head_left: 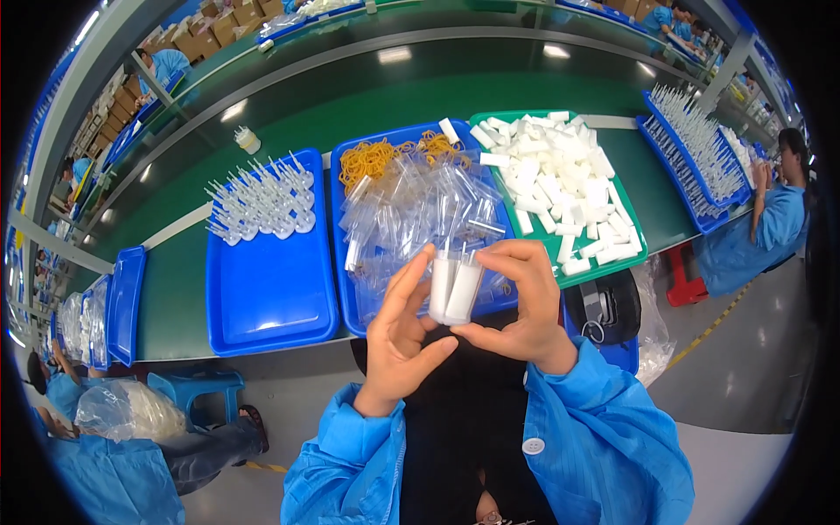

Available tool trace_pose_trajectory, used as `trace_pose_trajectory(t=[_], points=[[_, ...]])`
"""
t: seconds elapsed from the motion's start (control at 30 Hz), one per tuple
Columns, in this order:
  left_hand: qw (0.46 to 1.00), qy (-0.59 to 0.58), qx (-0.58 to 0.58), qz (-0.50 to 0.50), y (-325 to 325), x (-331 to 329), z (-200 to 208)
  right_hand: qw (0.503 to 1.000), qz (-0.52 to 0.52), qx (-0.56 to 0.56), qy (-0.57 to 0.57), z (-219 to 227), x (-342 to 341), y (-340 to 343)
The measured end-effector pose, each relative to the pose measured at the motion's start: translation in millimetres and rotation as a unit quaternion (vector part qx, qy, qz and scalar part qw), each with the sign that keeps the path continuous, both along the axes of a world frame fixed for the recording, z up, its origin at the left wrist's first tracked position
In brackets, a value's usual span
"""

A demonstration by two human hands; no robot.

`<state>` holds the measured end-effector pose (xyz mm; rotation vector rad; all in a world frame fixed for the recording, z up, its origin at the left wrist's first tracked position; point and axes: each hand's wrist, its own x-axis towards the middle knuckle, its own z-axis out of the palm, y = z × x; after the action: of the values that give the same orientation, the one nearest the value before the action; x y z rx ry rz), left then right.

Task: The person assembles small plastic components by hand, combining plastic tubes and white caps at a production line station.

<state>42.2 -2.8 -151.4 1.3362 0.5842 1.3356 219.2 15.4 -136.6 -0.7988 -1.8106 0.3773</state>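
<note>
Two white blocks, each in a clear plastic sleeve, stand side by side between my hands, their lower ends close together. My right hand [522, 302] pinches the right sleeved block [464, 293] between thumb below and index finger above. Around the left sleeved block [441, 287] my left hand [401, 337] is curled, index fingertip by its top and thumb near its bottom. Just beyond them lies a blue tray [347, 302] of clear plastic sleeves [420, 206] and yellow-brown rubber bands [374, 163]. To the right, a green tray [634, 249] is heaped with white blocks [547, 179].
At left, a blue tray [271, 302] holds rows of upright white thin-stemmed parts [262, 201]. A small jar [248, 140] stands on the green bench [350, 109]. More spiky white parts [696, 144] fill a tray at right, beside a seated co-worker [774, 210]. Another co-worker sits at left.
</note>
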Motion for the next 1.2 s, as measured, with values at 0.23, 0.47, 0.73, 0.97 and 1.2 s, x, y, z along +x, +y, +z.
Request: trace_pose_trajectory(t=[0.23,0.47,0.73,0.97,1.2], points=[[0.982,-0.133,-0.087,0.103,11,-8,-8,0.991,0.035,-0.061,-0.116,46,1,47],[0.983,-0.130,-0.081,0.097,15,-28,-5,0.957,-0.074,-0.009,-0.282,4,23,228],[0.980,-0.087,-0.066,0.169,12,-44,-15,0.964,-0.080,-0.097,-0.232,-13,29,260],[0.957,-0.230,-0.167,0.059,23,-38,-11,0.808,0.115,-0.499,0.291,9,32,209],[0.935,-0.294,-0.198,-0.007,24,-31,-13,0.695,0.220,-0.571,0.378,16,34,159]])
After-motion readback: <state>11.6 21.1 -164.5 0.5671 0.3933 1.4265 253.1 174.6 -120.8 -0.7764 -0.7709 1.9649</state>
